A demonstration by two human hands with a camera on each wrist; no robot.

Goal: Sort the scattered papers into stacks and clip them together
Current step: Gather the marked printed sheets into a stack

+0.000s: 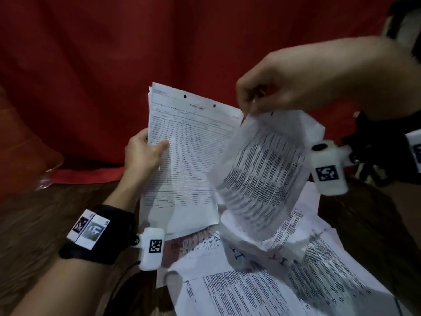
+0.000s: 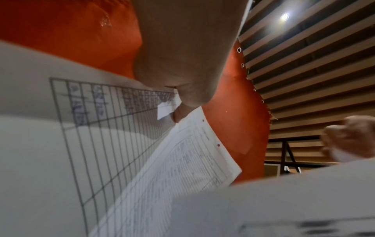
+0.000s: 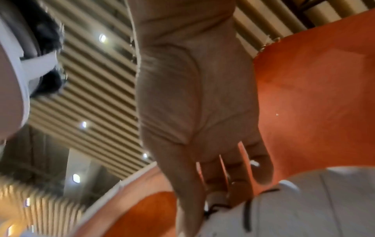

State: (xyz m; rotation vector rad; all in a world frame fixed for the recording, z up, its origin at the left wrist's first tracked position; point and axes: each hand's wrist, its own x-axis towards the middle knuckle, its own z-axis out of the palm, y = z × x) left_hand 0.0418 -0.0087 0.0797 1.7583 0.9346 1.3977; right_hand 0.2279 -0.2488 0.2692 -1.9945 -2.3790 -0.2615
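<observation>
My left hand (image 1: 145,151) grips the left edge of a small stack of lined forms (image 1: 182,156) held upright, thumb on the front sheet; the two-hole top edge points away. In the left wrist view the thumb (image 2: 178,115) presses the lined forms (image 2: 182,160) beside a gridded sheet (image 2: 81,128). My right hand (image 1: 262,94) pinches the top edge of a printed sheet (image 1: 262,176), which hangs curled in the air to the right of the stack. In the right wrist view the fingers (image 3: 233,173) point down onto that sheet (image 3: 304,200). More printed papers (image 1: 273,281) lie scattered on the table below.
A dark wooden table (image 1: 45,224) carries the loose papers at lower right. A red cloth (image 1: 114,65) hangs behind and lies along the table's far edge. A slatted ceiling with spotlights (image 2: 304,64) shows in both wrist views.
</observation>
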